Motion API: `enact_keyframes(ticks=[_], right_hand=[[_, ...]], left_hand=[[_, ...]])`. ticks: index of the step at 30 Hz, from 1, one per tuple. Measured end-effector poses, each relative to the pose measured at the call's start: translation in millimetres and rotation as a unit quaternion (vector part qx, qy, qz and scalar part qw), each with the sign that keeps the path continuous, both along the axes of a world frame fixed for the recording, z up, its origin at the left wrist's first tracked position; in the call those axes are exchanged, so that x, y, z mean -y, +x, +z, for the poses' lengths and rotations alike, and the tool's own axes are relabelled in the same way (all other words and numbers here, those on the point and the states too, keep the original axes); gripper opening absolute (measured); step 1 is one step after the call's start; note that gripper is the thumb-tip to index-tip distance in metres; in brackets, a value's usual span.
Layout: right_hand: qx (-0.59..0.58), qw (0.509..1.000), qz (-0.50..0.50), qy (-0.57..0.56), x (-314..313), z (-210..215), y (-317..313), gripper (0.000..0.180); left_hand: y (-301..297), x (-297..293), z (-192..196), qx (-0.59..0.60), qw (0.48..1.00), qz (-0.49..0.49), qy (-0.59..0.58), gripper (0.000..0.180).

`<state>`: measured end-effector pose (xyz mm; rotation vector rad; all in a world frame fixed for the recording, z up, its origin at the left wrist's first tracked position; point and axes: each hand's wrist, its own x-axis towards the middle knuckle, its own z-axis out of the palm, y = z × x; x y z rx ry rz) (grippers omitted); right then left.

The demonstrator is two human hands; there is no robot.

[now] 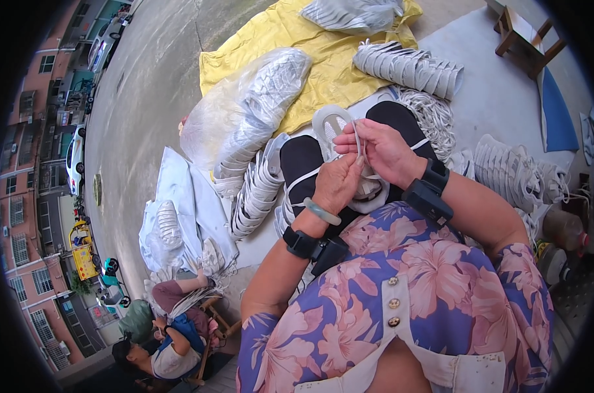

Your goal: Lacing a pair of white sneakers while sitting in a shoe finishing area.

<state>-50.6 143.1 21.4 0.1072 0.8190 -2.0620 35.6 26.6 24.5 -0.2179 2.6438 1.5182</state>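
A pale grey-white shoe upper (328, 123) rests on my lap between my dark-clad knees. Above it, a whitish shoelace (358, 139) runs taut between my hands. My left hand (338, 182) pinches the lower end of that stretch between thumb and fingers. With its palm partly turned up and fingers fairly straight, my right hand (387, 152) grips the lace near its fingertips. Both hands hide the middle of the upper. Beyond my right knee lies a heap of loose white laces (431, 116).
Nested stacks of uppers lie ahead (408, 69), by my left knee (254, 196) and at right (506, 171). Plastic-wrapped uppers (271, 88) overlap a yellow sheet (235, 62). A wooden stool (529, 38) stands far right. Another person (176, 347) sits at lower left.
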Motion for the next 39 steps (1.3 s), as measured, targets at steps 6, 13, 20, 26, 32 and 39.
enact_keyframes(ticks=[6,13,20,26,32,39], right_hand=[[-0.013,1.000,0.002,-0.001,1,3,1,0.021],[-0.018,1.000,0.013,0.002,2,4,2,0.019],[-0.127,0.990,0.019,0.056,0,9,0,0.018],[-0.381,0.920,-0.015,0.091,-1,53,-7,0.021],[-0.225,0.973,-0.009,-0.038,-20,106,-30,0.020],[-0.304,0.937,-0.158,0.068,-79,129,-107,0.018]], left_hand=[[0,0,0,-0.019,1.000,0.000,0.004,0.024],[3,1,-3,-0.003,1.000,0.003,0.024,0.026],[1,8,15,-0.031,0.996,-0.042,-0.075,0.025],[-27,17,50,-0.141,0.989,0.014,-0.042,0.050],[-41,-21,69,-0.066,0.870,-0.086,0.480,0.044],[-25,-39,71,-0.019,0.942,-0.209,0.264,0.024]])
